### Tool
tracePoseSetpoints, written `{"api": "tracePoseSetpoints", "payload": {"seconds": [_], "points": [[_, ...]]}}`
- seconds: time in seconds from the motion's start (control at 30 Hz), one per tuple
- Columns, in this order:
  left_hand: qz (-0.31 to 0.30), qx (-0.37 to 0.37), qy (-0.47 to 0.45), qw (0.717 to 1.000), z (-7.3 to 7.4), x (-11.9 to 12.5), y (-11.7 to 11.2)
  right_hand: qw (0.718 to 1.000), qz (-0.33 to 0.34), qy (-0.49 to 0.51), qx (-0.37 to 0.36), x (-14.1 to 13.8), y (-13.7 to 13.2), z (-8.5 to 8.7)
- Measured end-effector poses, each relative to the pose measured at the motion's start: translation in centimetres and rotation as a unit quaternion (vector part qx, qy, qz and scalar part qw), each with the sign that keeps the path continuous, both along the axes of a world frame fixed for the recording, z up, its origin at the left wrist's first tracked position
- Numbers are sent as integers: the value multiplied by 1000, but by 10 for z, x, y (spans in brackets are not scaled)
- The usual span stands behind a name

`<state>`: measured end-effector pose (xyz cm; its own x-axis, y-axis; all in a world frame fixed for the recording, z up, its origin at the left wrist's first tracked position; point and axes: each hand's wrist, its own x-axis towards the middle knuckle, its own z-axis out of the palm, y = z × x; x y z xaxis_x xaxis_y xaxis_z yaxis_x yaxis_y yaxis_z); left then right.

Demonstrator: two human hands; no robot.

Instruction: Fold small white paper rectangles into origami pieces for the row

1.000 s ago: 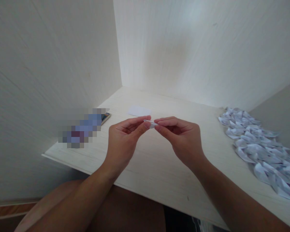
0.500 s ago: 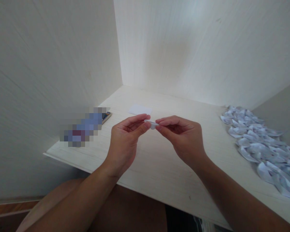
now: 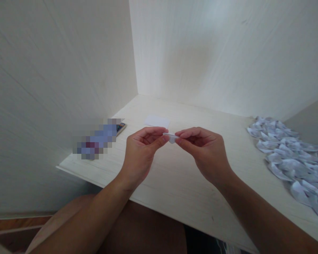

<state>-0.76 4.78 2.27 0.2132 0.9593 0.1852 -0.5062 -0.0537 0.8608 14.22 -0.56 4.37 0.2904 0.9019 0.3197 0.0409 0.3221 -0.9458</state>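
Note:
Between my two hands is a small folded piece of white paper [image 3: 172,138], held above the table with a rounded part hanging below its upper edge. My left hand [image 3: 144,144] pinches its left end between thumb and fingers. The right end is pinched the same way by my right hand [image 3: 204,143]. Fingertips cover both ends of the paper. Just beyond my left fingers, a flat white sheet of paper [image 3: 157,121] lies on the table.
Folded white paper pieces [image 3: 288,151] are heaped along the table's right side. At the left, by the wall, lies a phone [image 3: 121,128], mostly covered by a pixelated patch. The pale table [image 3: 175,197] meets walls at the left and back.
Both hands still pinch the paper. More of its rounded lower part shows between the fingertips now. The whole view has shifted slightly, moving everything a little rightward in the picture.

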Motion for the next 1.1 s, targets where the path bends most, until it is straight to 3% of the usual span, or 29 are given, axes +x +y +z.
{"api": "tracePoseSetpoints", "payload": {"seconds": [0.23,0.43,0.57,0.77,0.93,1.1], "points": [[31,53,78,995,3,-2,-2,1000,-9,-7,-1,0,0,-1],[23,197,221,955,11,-16,6,1000,1,-12,-1,1,0,-3],[36,232,248,940,14,-20,7,1000,6,-12,0,0,0,-3],[24,166,224,960,16,-18,7,1000,2,-1,4,-1,0,-2],[-19,74,145,986,7,-16,11,1000,-1,-1,7,-1,1,-2],[-41,34,113,992,3,-16,14,1000,4,2,12,-1,1,-1]]}}
